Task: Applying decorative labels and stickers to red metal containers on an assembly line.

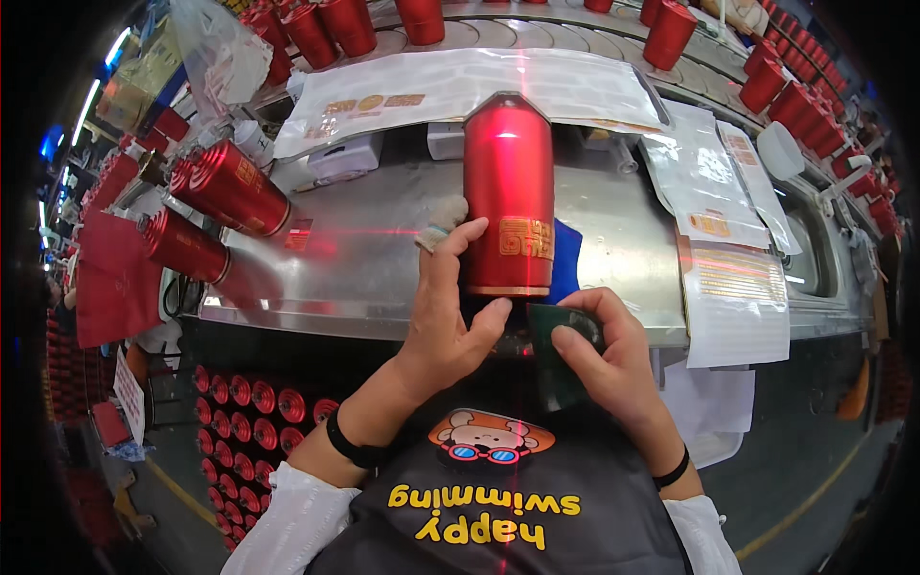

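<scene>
A shiny red canister (508, 182) lies on the metal worktop in front of me, its dark angular end pointing away. Gold ornamental decals run around its near end. My left hand (446, 311) holds its lower left side, with the thumb at the near rim. One fingertip of that hand wears a pale cloth cover (444, 220). Pinched between thumb and fingers of my right hand (606, 350) is a dark green flat scraper (554, 359), just below the canister's near end. A blue piece (567, 259) shows behind the canister's right side.
More red canisters (230, 187) lie at the left of the metal worktop (345, 278). Decal sheets (733, 287) hang over its right part, near a sink (810, 244). Across the back, a conveyor (537, 36) carries red canisters. Several red pieces (254, 422) stand in rows below left.
</scene>
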### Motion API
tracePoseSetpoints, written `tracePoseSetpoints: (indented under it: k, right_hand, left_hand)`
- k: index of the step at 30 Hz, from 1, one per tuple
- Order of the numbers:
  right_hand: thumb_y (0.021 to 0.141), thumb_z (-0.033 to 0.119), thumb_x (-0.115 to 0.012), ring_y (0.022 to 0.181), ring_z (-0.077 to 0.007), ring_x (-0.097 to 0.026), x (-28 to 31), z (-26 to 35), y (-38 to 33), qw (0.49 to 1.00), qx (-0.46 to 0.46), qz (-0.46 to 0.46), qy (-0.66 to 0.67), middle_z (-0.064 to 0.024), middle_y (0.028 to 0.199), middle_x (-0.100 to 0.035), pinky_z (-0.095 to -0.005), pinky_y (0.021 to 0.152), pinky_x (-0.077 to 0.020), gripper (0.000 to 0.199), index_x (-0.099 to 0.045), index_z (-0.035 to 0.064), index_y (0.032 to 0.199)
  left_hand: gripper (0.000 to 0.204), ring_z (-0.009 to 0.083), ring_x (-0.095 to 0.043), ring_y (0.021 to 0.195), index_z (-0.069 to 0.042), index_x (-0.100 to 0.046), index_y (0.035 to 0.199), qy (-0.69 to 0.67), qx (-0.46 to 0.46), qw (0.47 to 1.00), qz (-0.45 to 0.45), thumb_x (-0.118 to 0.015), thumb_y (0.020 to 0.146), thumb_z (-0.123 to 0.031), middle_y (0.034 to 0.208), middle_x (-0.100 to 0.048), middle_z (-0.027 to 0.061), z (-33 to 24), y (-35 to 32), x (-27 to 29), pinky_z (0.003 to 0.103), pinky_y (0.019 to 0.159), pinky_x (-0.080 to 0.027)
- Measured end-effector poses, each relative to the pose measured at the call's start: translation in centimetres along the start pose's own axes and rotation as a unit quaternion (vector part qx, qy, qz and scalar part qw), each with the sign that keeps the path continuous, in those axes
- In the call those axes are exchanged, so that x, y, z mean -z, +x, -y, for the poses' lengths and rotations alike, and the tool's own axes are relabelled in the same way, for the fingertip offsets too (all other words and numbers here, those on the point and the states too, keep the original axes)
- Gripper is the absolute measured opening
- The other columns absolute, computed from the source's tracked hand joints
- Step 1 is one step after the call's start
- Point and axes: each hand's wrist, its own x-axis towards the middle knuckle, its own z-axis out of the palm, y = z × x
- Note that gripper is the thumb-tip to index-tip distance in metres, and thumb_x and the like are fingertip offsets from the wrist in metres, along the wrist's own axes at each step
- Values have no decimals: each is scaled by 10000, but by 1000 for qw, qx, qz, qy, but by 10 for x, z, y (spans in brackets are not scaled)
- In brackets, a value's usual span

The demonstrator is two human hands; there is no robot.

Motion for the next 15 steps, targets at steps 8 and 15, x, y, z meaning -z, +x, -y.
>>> tracePoseSetpoints:
  k: [8,15]
  right_hand:
    - [871,158,-646,784,-117,-605,1,5,8,1000,-2,6,-12,-84,853,-651,-270,712,-490,254,-558,-9,1041]
    - [862,168,-659,764,-126,-612,1,13,14,997,62,-16,-47,-90,872,-653,-290,696,-498,288,-562,15,1086]
  left_hand:
    - [653,350,-422,1179,17,-360,1361,-40,30,999,5,-623,775,-98,1261,-410,225,1,4,-2,402,1039,-325]
    - [654,344,-417,1201,22,-374,1351,-41,27,999,-2,-637,761,-80,1302,-404,221,-5,9,-1,417,1044,-320]
